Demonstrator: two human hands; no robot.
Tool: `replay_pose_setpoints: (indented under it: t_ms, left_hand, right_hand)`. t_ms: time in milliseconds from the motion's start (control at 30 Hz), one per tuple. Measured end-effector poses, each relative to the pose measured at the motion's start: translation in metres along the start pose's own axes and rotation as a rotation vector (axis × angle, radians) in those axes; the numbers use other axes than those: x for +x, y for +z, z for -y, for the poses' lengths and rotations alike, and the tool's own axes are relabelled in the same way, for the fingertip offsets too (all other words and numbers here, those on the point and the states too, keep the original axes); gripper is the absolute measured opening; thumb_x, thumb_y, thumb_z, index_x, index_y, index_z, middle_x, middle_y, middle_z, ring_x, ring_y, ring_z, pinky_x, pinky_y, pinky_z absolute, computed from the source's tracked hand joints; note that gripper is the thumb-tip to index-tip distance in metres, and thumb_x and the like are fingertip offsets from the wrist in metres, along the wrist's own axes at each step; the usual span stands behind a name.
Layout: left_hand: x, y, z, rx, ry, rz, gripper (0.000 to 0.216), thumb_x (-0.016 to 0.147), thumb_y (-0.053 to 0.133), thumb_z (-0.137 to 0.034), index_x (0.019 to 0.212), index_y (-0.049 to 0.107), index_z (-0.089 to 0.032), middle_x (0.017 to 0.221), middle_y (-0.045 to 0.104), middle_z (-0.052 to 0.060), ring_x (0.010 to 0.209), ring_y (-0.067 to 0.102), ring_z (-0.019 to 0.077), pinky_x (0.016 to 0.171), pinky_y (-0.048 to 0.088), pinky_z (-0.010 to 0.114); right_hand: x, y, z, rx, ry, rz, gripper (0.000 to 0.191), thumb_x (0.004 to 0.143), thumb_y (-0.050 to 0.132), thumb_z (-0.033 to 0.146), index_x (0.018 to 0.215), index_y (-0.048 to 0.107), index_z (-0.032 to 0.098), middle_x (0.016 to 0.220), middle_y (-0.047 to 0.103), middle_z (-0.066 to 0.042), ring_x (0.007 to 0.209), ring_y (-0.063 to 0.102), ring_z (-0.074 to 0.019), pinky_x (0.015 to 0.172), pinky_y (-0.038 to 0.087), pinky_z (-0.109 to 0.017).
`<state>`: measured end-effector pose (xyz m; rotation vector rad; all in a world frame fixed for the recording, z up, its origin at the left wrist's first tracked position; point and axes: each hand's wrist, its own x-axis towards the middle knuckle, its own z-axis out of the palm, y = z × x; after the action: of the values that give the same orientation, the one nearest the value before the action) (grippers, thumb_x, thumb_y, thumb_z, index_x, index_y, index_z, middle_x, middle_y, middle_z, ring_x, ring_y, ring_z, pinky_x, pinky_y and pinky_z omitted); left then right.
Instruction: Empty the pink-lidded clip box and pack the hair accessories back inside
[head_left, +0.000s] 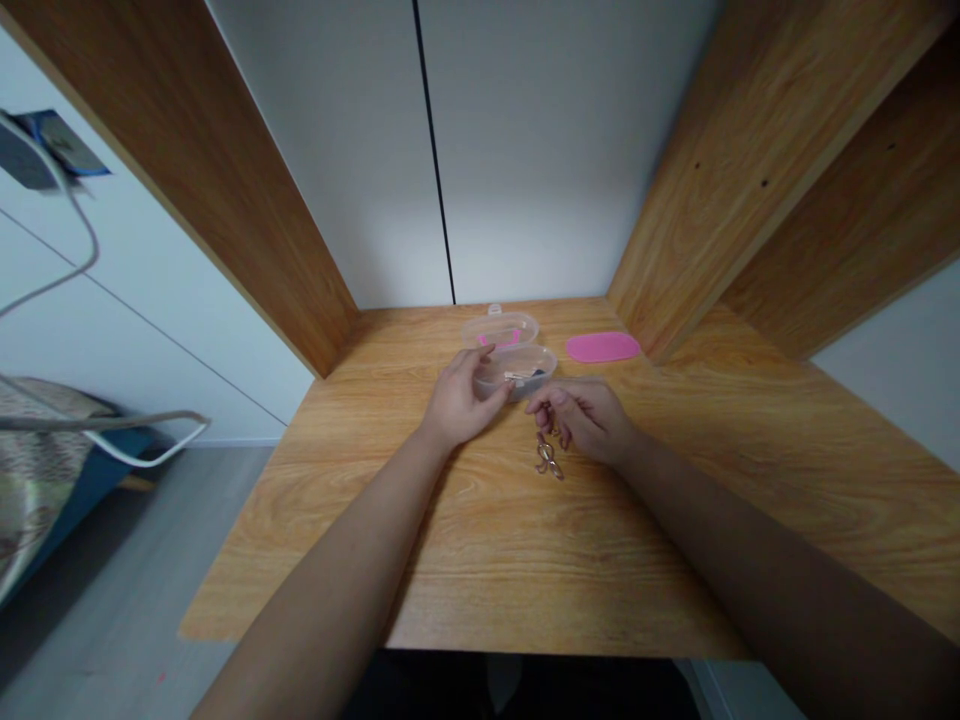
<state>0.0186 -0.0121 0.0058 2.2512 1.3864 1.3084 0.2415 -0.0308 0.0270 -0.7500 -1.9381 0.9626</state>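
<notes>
A small clear plastic box (525, 368) stands open on the wooden desk (480, 540), its lid (501, 327) folded back behind it. Small clips lie inside the box. My left hand (461, 400) rests at the box's left side, thumb and fingers touching its wall. My right hand (581, 418) sits just right of the box, fingers curled in a pinch over small gold-coloured hair clips (548, 457) that lie or hang on the desk under it. What the fingertips hold is hard to make out.
A pink oval pad (602, 347) lies at the back right of the desk. Wooden side panels (720, 200) wall in the desk left and right, with a white wall behind. A bed and cables are off to the left.
</notes>
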Motion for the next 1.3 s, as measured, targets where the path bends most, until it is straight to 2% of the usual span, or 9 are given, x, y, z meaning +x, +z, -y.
replay_pose_setpoints:
  t_ms: [100,267,500,633,767,900,967,1133,1300]
  left_hand:
    - [0.0,0.0,0.0,0.007,0.001,0.002,0.053,0.087,0.07,-0.041,0.132,0.056,-0.016,0.116,0.068,0.012,0.107,0.066,0.0251,0.097,0.054,0.042]
    - [0.0,0.0,0.0,-0.001,0.008,-0.004,0.053,0.087,0.07,-0.041,0.132,0.056,-0.017,0.118,0.068,0.012,0.108,0.066,0.0251,0.098,0.054,0.042]
    - [0.001,0.0,-0.001,-0.007,-0.002,-0.002,0.053,0.087,0.07,-0.041,0.132,0.056,-0.018,0.118,0.068,0.012,0.108,0.067,0.0254,0.097,0.054,0.042]
    - [0.001,-0.001,-0.001,-0.003,0.005,0.006,0.053,0.087,0.07,-0.04,0.132,0.055,-0.017,0.118,0.068,0.012,0.108,0.066,0.0252,0.098,0.053,0.042]
    - [0.0,0.0,-0.002,-0.007,0.008,-0.003,0.053,0.087,0.07,-0.04,0.132,0.055,-0.016,0.118,0.069,0.012,0.108,0.067,0.0252,0.098,0.053,0.042]
    - [0.0,0.0,-0.003,-0.009,0.003,-0.002,0.052,0.087,0.07,-0.039,0.132,0.055,-0.018,0.118,0.069,0.011,0.107,0.067,0.0251,0.097,0.054,0.043]
    - [0.0,0.0,-0.002,-0.005,0.003,0.0,0.052,0.087,0.07,-0.039,0.132,0.055,-0.018,0.12,0.068,0.012,0.108,0.066,0.0252,0.097,0.054,0.043]
    - [0.0,0.001,0.0,-0.002,-0.011,0.002,0.053,0.087,0.07,-0.04,0.133,0.055,-0.019,0.122,0.068,0.012,0.108,0.066,0.0257,0.097,0.054,0.044]
    - [0.0,-0.001,-0.003,-0.001,-0.024,0.007,0.053,0.087,0.07,-0.041,0.132,0.056,-0.018,0.12,0.068,0.012,0.108,0.066,0.0254,0.097,0.054,0.044]
  right_hand:
    - [0.002,-0.001,0.003,0.041,0.046,0.063,0.056,0.099,0.042,0.062,0.088,0.072,0.016,0.07,0.068,-0.004,0.046,0.061,-0.0108,0.039,0.049,-0.021]
    - [0.003,-0.001,0.005,0.016,0.045,0.246,0.055,0.102,0.039,0.058,0.091,0.073,0.015,0.078,0.072,-0.007,0.057,0.067,-0.0116,0.047,0.053,-0.019]
    - [0.004,-0.001,0.004,-0.051,0.005,0.262,0.048,0.102,0.043,0.051,0.088,0.073,0.017,0.07,0.07,-0.004,0.053,0.064,-0.0117,0.049,0.05,-0.022]
    - [0.005,-0.001,0.002,-0.164,-0.044,0.172,0.045,0.102,0.046,0.048,0.084,0.073,0.018,0.069,0.07,-0.004,0.055,0.064,-0.0127,0.053,0.051,-0.024]
    - [0.007,-0.001,-0.002,-0.244,-0.041,0.07,0.042,0.102,0.045,0.046,0.09,0.074,0.018,0.078,0.073,-0.005,0.062,0.067,-0.0145,0.058,0.054,-0.027]
    - [0.008,-0.001,-0.004,-0.241,-0.007,0.01,0.046,0.103,0.04,0.048,0.095,0.075,0.018,0.083,0.076,-0.007,0.067,0.071,-0.0169,0.064,0.057,-0.029]
    - [0.007,-0.003,-0.004,-0.267,-0.004,-0.063,0.05,0.104,0.038,0.051,0.094,0.075,0.019,0.081,0.076,-0.007,0.068,0.071,-0.0175,0.065,0.058,-0.03]
    - [0.009,-0.009,-0.011,-0.334,0.123,-0.311,0.062,0.102,0.032,0.062,0.088,0.073,0.018,0.069,0.071,-0.005,0.055,0.066,-0.016,0.054,0.053,-0.028]
    - [0.013,-0.011,-0.018,-0.355,0.203,-0.359,0.067,0.099,0.032,0.069,0.08,0.071,0.019,0.063,0.068,-0.004,0.051,0.064,-0.0157,0.05,0.051,-0.027]
